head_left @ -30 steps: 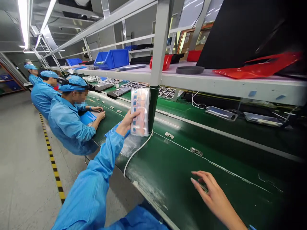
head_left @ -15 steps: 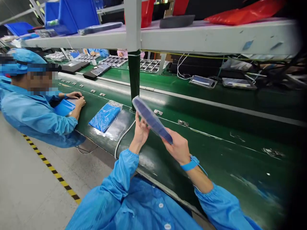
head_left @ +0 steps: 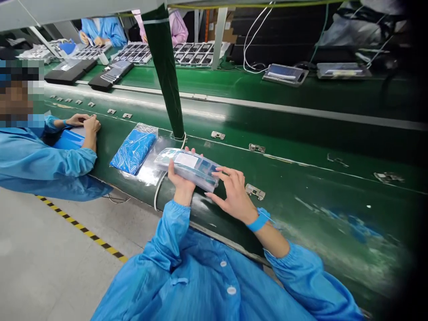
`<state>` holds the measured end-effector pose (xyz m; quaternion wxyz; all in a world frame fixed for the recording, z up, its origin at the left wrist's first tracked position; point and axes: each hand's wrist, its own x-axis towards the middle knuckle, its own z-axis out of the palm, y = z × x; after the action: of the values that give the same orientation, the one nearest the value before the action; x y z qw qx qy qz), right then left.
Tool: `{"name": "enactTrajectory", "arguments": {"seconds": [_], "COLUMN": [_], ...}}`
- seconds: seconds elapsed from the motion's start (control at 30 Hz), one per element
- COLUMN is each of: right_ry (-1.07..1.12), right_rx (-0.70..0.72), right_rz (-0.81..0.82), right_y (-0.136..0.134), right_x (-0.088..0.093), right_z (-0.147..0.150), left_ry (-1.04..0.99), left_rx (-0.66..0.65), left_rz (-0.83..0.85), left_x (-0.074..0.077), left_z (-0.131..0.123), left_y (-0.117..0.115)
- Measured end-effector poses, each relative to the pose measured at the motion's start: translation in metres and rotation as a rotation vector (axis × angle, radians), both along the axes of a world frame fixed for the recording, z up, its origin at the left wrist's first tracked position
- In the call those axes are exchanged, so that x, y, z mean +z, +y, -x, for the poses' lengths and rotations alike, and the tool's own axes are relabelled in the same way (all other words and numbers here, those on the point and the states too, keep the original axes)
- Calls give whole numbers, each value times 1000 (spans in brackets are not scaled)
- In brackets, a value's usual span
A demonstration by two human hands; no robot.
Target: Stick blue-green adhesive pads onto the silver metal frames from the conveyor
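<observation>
Quick one from the line: clear plastic packet (head_left: 187, 167) with a white label, contents too small to make out, lying flat across the left hand (head_left: 179, 180) just above the green conveyor belt (head_left: 294, 209), close to the bench's near edge. Left fingers curled under the packet, tips barely showing past its far side, thumb along the near side. Looks like a cradle, probably to keep the label up and readable. Right hand (head_left: 236, 198) at the packet's right end, fingers (head_left: 230, 176) spread, tips at the edge, more steadying than pinching as far as visible. Blue wrist strap (head_left: 259, 220) on that wrist, likely an anti-static one.

Big change from the earlier shot: packet then tipped up on its edge between both palms, dark side showing; now laid over, label side up.

Just left of it, a blue bagged item (head_left: 133, 149) on clear film (head_left: 147, 174), probably set down there to stay within reach. White cable (head_left: 159, 191) between film and left wrist. Metal clip (head_left: 256, 191) right of the packet. Co-worker's hands (head_left: 83, 122) at the far left, beside a blue item (head_left: 70, 139).
</observation>
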<state>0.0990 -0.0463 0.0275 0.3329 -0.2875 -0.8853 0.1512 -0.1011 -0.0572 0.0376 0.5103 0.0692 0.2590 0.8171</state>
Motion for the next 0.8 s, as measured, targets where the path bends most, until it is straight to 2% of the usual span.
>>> {"name": "enactTrajectory", "arguments": {"seconds": [0.1, 0.2, 0.33, 0.4, 0.5, 0.6, 0.8], "right_ry": [4, 13, 85, 125, 143, 113, 142], "right_rx": [-6, 52, 57, 104, 171, 142, 114], "right_rz": [-9, 32, 109, 162, 313, 479, 779], "right_y": [-4, -2, 5, 7, 9, 12, 25], "right_x": [-8, -10, -1, 8, 22, 32, 33], "right_z": [5, 6, 1, -2, -5, -4, -6], "left_ry": [-30, 24, 129, 168, 213, 234, 246], "left_rx": [40, 144, 176, 176, 162, 152, 101], "left_rz": [115, 260, 288, 286, 293, 306, 332], "left_x": [6, 13, 20, 22, 23, 22, 17], "left_z": [-2, -5, -8, -10, -11, -12, -13], "left_y": [1, -1, -10, -15, -18, -20, -23]}}
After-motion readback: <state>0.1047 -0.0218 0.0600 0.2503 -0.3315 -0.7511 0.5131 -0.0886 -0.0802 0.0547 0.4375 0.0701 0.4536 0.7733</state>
